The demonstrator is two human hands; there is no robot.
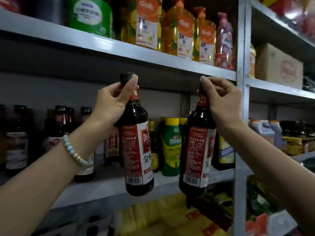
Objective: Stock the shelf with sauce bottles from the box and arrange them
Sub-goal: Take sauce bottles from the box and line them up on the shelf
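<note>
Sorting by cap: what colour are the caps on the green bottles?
Yellow caps on the green bottles, head view.

The scene is dimly lit, with deep shadow cast under the upper shelf board. Small glints are seen on the dark bottle shoulders. Straight lines are bowed by wide-angle distortion, and the frame edges are smeared and out of focus.

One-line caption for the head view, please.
Left hand and right hand each hold a dark sauce bottle by its neck before the shelf.

grey metal shelf, dark sauce bottles, green squeeze bottles
</note>
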